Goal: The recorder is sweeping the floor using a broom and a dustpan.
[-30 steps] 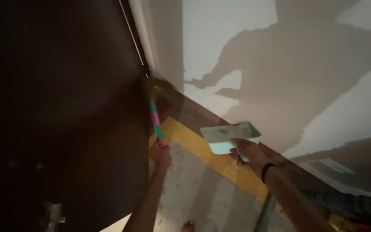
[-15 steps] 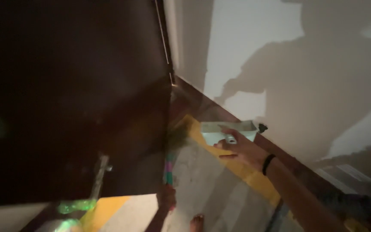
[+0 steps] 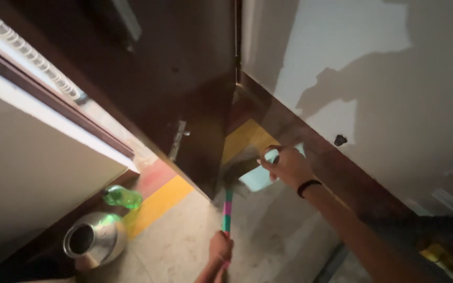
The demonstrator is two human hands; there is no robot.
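- Steel water pot [image 3: 94, 239] sits at the far left on the floor, mouth open and dark, with a green plastic bottle [image 3: 122, 197] lying just beside it against the pale wall.
- Dark brown door [image 3: 184, 89] stands open above them, its metal latch [image 3: 178, 139] catching a little light near the lower edge.
- Left hand [image 3: 220, 250] is wrapped tight around the bottom of a broom handle [image 3: 227, 209] banded in teal and pink; fingers fully curled on it, no gap showing.
- Broom head [image 3: 239, 170] is down at the floor by the foot of the door, pressed up to the dustpan, though it is too dim to see any dirt there.
- Right hand [image 3: 288, 164], black band at the wrist, grips the pale turquoise dustpan [image 3: 260, 175] from above, fingers clamped over its rim, pan tilted low to the floor near the dark skirting [image 3: 310, 141].
- Judging progress: sweeping looks at the gathering stage, broom meeting pan in the corner; nothing visible suggests the pan has been emptied, and the grey floor [image 3: 184, 236] toward the pot shows no obvious debris.
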